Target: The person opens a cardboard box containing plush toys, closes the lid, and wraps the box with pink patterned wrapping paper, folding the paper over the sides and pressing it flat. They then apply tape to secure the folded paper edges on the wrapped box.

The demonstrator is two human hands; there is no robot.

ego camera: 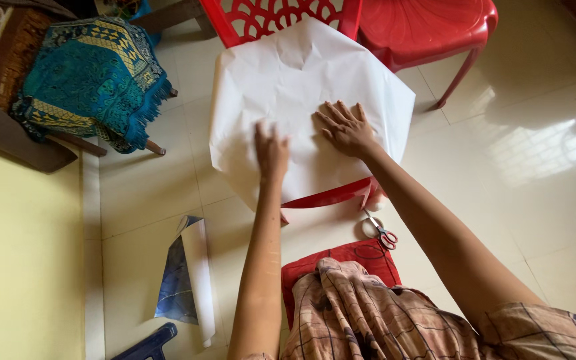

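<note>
A large white sheet of paper lies spread over the seat of a red plastic chair, its edges hanging past the seat. My left hand presses flat on the sheet near its front middle. My right hand lies beside it with fingers spread, palm down on the paper. Neither hand grips anything. Below the chair's front edge, red-handled scissors lie on the floor.
A second red plastic chair stands at the back right. A blue patterned cloth drapes a wooden seat at the left. A rolled dark-and-white sheet lies on the cream tiled floor, and a red stool sits under my lap.
</note>
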